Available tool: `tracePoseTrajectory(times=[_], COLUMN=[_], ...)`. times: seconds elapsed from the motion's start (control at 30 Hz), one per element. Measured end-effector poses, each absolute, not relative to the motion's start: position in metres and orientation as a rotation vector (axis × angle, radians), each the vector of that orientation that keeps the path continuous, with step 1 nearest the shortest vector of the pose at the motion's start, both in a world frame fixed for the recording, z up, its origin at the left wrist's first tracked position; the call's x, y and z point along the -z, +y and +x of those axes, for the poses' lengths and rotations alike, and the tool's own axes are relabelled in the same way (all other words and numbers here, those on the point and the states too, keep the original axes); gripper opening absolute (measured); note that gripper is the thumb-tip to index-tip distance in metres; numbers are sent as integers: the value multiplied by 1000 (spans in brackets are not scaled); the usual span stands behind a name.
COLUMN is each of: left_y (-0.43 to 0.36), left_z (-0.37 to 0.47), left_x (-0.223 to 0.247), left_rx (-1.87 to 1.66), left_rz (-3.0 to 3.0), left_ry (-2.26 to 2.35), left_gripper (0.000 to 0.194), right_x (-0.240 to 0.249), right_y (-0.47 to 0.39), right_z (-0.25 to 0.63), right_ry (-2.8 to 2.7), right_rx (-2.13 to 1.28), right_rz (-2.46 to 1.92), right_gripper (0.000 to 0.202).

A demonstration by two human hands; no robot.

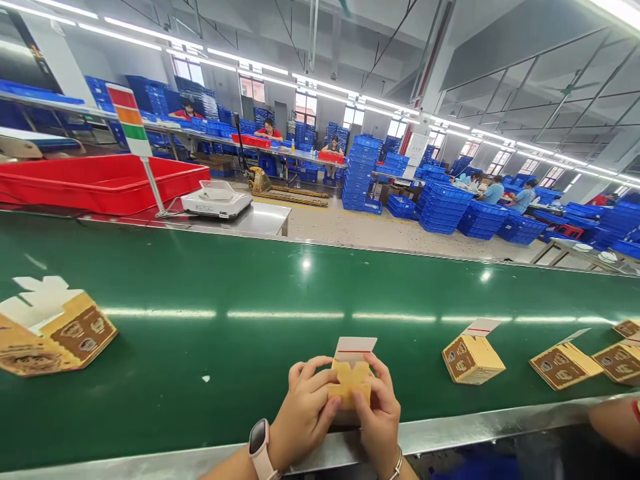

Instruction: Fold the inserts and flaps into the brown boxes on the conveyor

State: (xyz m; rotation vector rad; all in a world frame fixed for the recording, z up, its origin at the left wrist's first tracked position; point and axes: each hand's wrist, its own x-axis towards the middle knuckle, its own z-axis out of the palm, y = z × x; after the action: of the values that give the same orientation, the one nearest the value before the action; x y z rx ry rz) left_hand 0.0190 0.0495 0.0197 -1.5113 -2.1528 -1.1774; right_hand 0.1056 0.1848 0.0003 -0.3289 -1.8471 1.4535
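Note:
A small tan carton (350,380) with folded flaps and a raised white lid flap with a red line stands between my two hands, over the near edge of the green belt (225,387). My left hand (311,400) grips its left side, fingers on the upper side and thumb at the front flap. On its right side, my right hand (381,407) holds it the same way, thumb on the front flap. The carton's underside is hidden.
An open carton (60,333) lies at left on the belt. Several brown-and-tan cartons, including one (473,360), sit at right. Behind are a red tray (100,190) and a scale (217,200). Another person's forearm (617,423) shows at lower right.

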Motion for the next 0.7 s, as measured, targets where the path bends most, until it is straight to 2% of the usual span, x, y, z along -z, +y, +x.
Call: tracePoseTrajectory(times=[0.1,0.17,0.27,0.3,0.43,0.6,0.7], left_y=[66,76,88,91,102,124,118], left_z=[27,31,29,26,15,18,25], left_x=[-4,4,0,-5,-32,-37,-30], left_rx=[1635,2005,2466,2571,2756,2825,2708], left_rz=[-1346,-1075,-813,-836,-1065,-1046,-926], left_ry=[-2140,-2133,-2265,-2338,-2530,-2607,-2593], left_gripper=[30,26,54,55,41,45,46], right_x=[-1,-6,-14,-18,-32,-41,-31], right_y=[177,174,177,179,191,204,208], right_z=[106,105,105,105,110,114,122], right_ry=[-1693,-1553,-1445,-1432,-1385,-1369,-1308], right_rx=[-1614,-1690,-1829,-1886,-2061,-2166,-2040], right_rz=[-554,-653,-714,-727,-809,-844,-922], right_gripper=[21,32,47,49,54,58,60])
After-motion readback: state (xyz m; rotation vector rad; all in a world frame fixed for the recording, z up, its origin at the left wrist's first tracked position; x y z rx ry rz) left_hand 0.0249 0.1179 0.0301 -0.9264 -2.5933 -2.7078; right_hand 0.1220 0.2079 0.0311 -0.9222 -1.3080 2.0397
